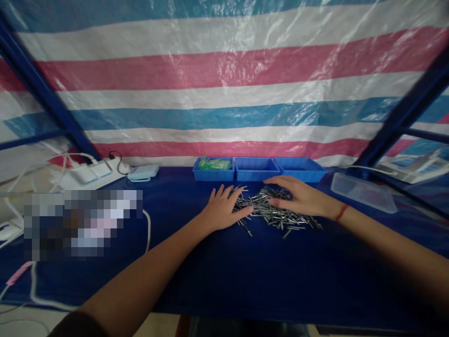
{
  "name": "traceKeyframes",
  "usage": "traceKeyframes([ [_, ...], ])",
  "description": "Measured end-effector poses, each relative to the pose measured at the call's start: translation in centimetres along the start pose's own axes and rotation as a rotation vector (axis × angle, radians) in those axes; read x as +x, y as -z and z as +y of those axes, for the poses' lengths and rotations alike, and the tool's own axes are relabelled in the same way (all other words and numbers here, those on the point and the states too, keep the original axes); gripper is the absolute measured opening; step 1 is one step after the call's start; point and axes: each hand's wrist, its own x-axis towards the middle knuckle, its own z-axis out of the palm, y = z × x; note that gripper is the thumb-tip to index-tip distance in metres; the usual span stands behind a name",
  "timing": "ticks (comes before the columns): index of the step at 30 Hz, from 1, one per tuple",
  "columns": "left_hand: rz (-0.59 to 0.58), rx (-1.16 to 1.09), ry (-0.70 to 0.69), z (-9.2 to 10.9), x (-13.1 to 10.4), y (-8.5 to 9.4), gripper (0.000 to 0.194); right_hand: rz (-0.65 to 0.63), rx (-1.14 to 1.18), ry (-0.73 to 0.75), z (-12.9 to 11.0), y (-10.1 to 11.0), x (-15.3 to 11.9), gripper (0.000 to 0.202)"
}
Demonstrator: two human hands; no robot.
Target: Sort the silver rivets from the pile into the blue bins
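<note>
A heap of thin silvery metal pieces (280,217) lies on the blue table; they look like nails or screws, too small to tell which. My left hand (220,208) rests at the heap's left side with its fingers spread, thumb and fingertips touching the nearest pieces. Over the back right of the heap is my right hand (301,195), its thumb and fingers apart and nothing visibly held. Its palm and fingers hide some of the pieces beneath.
Behind the heap stand three blue bins: the left bin (213,176) holds green plastic, beside a middle bin (254,176) and a right bin (305,176). A clear plastic lid (363,192) lies right. Power strips (87,174), cables and a light-blue case (143,172) sit left.
</note>
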Motion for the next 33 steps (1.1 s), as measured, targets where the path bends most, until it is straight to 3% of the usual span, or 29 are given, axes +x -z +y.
traceKeyframes([
  [4,0.035,0.003,-0.100,0.7,-0.1,-0.3,0.081,-0.075,0.003,-0.133,0.3,-1.1,-3.0,0.080],
  [7,0.022,0.013,-0.164,1.0,-0.1,-0.2,0.086,-0.135,-0.027,-0.184,0.2,-2.3,-4.0,0.087],
  [11,0.043,0.027,-0.222,1.4,0.1,-0.2,0.082,-0.079,-0.036,-0.148,0.0,-3.6,-4.0,0.074],
  [17,0.136,-0.015,-0.290,1.7,0.7,-0.8,0.041,0.099,0.048,-0.062,-0.3,-4.0,-3.1,0.039],
  [21,0.185,-0.053,-0.311,1.7,1.1,-1.1,0.028,0.150,0.091,-0.021,-0.5,-3.7,-3.0,0.024],
  [26,0.184,-0.055,-0.303,1.7,1.1,-1.1,0.024,0.176,0.116,-0.008,-0.8,-3.6,-3.0,0.027],
  [33,0.181,-0.017,-0.322,1.8,0.9,-0.9,0.035,0.283,-0.002,0.017,-2.1,-3.1,-3.3,0.022],
])
